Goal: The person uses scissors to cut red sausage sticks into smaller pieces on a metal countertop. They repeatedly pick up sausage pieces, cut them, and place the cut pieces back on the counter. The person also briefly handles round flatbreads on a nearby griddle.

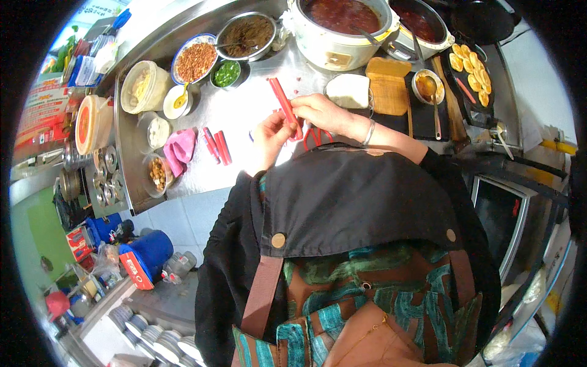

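Note:
A red sausage stick (280, 98) is held tilted over the steel worktop (247, 105). My left hand (269, 137) grips its lower part, thumb on top. My right hand (321, 110) has its fingers closed against its side, about midway along. More red shows just beneath the fingers, partly hidden, so I cannot tell how many sticks are there. The red loop handles of scissors (318, 137) lie below my right wrist, their blades out of sight. Left of my hands, several wrapped sausages (222, 147) lie side by side next to a pink cloth (180, 146).
Bowls of chopped peanuts (195, 59), dark paste (247, 36) and chopped green onions (226, 74) stand at the back left. Two cookers (341, 46) hold red-brown liquid. A wooden board (389, 87) lies at right, before a griddle (481, 105) with browned slices.

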Demonstrator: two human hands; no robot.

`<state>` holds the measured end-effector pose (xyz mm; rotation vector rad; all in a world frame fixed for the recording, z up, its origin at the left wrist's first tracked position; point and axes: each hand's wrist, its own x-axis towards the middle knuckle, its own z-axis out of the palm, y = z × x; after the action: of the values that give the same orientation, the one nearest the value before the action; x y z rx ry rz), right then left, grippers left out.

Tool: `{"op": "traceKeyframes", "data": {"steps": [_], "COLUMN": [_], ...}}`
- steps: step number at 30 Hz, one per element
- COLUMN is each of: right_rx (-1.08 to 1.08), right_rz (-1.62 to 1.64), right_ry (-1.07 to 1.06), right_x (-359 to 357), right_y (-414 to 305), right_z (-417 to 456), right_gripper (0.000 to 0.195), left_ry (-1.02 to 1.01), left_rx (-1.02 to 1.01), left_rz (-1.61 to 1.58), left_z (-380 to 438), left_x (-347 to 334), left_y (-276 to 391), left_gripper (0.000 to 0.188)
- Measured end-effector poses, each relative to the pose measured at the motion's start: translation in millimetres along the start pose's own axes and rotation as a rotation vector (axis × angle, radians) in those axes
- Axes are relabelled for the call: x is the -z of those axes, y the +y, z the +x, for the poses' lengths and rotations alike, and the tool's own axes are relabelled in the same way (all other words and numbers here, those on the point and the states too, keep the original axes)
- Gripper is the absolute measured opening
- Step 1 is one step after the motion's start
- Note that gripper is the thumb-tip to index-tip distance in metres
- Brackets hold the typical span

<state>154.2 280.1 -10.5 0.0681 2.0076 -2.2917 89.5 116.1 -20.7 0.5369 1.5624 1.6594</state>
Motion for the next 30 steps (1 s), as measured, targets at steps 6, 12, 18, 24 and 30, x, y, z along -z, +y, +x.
{"op": "traceKeyframes", "data": {"steps": [6,12,18,24,30], "right_rx": [0.042,0.082,0.146,0.16,0.291], "right_rz": [-0.237,-0.3,-0.547,-0.629,-0.702], "right_ry": [0.142,0.201,0.208,0.23,0.275], "right_x": [-5,-3,-1,-2,-5], "right_y": [1,-11,-15,-24,-17], "right_z": [-12,-20,-24,-27,-26], "right_gripper": [0.02,0.02,0.019,0.018,0.015], "left_ry": [-0.02,0.163,0.159,0.184,0.181], "left_rx": [-0.025,-0.082,-0.109,-0.11,-0.107], "left_rz": [0.747,0.206,0.06,-0.011,-0.064], "left_z": [1,11,16,17,19], "left_x": [-11,-7,-11,-13,-7], "left_y": [28,34,39,34,24], "left_gripper": [0.023,0.021,0.017,0.017,0.016]}}
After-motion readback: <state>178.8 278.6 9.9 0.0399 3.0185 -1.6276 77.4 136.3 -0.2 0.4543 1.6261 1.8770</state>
